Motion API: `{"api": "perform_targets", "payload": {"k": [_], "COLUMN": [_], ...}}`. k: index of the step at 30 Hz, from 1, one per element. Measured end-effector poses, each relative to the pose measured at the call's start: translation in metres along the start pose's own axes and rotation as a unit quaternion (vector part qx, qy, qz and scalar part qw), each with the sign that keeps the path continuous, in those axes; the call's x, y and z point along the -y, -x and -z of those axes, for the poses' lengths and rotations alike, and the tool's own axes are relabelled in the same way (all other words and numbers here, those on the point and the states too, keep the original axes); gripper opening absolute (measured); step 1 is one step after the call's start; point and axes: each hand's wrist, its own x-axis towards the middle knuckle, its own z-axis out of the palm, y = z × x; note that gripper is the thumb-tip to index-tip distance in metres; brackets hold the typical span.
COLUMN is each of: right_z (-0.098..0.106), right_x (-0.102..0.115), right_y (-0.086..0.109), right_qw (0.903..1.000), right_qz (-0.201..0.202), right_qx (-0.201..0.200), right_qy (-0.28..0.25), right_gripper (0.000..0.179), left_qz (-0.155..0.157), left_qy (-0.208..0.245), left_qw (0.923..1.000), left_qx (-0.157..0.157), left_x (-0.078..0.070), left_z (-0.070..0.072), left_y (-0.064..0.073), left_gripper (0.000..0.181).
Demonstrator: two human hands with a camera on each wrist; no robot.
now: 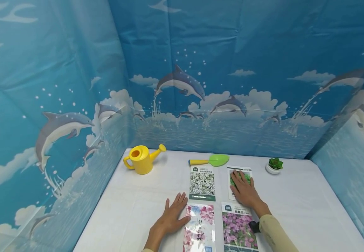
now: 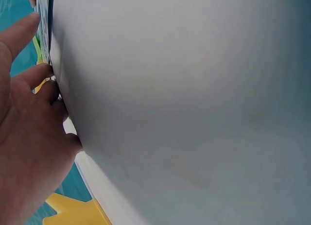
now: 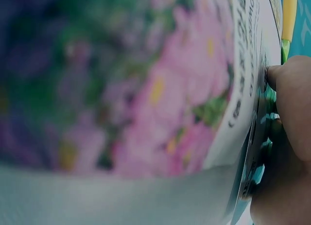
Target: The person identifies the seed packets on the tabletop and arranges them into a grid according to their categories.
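Four flower seed packets lie in two rows on the white table. My right hand [image 1: 245, 190] rests with fingers spread on the packet with green leaves [image 1: 232, 192], at the back right. Under that wrist is the purple-flower packet [image 1: 237, 231], large and blurred in the right wrist view. Flat on the table, my left hand [image 1: 170, 218] has its thumb at the edge of the pink blossom packet [image 1: 199, 227]. Behind that one lies the white-flower packet [image 1: 202, 183]. The left wrist view shows the left hand [image 2: 31, 128] with fingertips against the white tabletop [image 2: 184, 113].
A yellow watering can [image 1: 142, 161] stands at the back left. The green trowel [image 1: 218, 160] with a yellow handle lies behind the packets. At the back right is a small potted succulent [image 1: 274, 165]. Blue dolphin-print sheets [image 1: 182, 45] enclose the table's back and sides.
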Motion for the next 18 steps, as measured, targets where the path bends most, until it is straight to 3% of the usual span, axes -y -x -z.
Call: {"api": "perform_targets", "payload": {"k": [11, 18], "right_z": [-0.005, -0.011], "right_x": [0.011, 0.009], "right_y": [-0.003, -0.006], "right_qw": [1.0, 0.9997], "right_qz": [0.005, 0.007], "right_qx": [0.001, 0.019], "right_qy": [0.004, 0.013], "right_gripper": [0.063, 0.064], "left_qz": [0.017, 0.009], "left_qy": [-0.031, -0.008], "left_qw": [0.9992, 0.9999], "left_qx": [0.016, 0.006], "left_x": [-0.016, -0.007], "left_z": [0.01, 0.003], "left_y": [0.002, 0.0], "left_gripper": [0.076, 0.077]}}
